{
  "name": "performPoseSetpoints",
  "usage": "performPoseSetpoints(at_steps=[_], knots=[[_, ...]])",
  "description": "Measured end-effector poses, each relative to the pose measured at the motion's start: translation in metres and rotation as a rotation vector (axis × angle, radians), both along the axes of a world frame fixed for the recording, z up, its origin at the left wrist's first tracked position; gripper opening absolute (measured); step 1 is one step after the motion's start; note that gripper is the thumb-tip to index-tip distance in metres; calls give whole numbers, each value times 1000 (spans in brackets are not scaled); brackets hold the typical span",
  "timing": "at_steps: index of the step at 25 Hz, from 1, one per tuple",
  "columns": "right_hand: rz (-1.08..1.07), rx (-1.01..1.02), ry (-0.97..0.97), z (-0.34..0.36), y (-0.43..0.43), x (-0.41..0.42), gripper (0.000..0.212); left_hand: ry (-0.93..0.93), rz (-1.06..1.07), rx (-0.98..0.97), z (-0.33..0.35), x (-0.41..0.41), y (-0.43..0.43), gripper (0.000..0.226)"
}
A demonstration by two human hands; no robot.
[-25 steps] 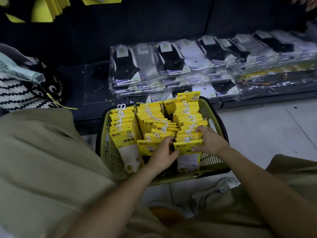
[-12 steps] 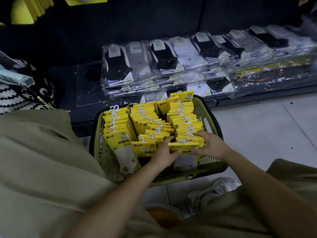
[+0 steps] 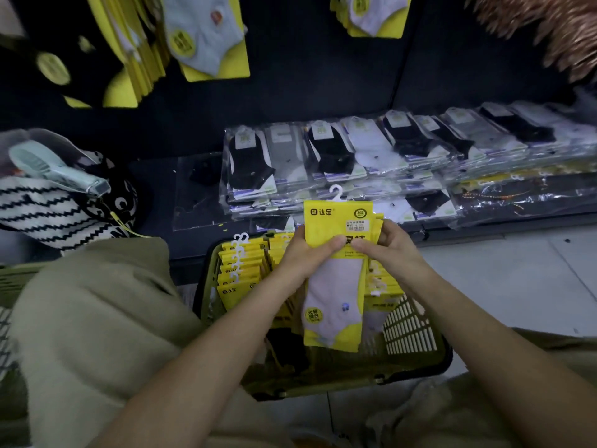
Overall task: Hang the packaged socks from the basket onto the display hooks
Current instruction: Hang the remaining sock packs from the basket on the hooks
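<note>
Socks (image 3: 336,286): being held upright over the basket (image 3: 407,328), hanger (image 3: 336,192) pointing to 12 o'clock.
Left hand (image 3: 307,257): fingers are gripping the 9 o'clock edge.
Right hand (image 3: 394,250): fingers are gripping the 3 o'clock edge.

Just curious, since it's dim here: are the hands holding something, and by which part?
A stack of yellow sock packs, above the basket. The left hand and right hand grip its side edges near the middle, thumbs across the front.
</note>
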State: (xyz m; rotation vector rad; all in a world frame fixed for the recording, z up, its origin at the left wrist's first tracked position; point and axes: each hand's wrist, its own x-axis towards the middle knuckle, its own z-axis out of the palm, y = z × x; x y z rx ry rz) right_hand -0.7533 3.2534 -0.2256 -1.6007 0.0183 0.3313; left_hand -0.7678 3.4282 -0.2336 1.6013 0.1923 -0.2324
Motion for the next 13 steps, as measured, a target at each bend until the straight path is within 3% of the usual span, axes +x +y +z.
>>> performPoseSetpoints(at_steps=[5,9,13], knots=[[2,11,-140,40,51,33,29,-62,133,-54,48,35,34,18],[39,-212,-264,72,91,64,54,-143,233,-44,83,63,63,19],[-47,-256,-291,97,116,86,72,-205,154,-44,115,83,91,18]])
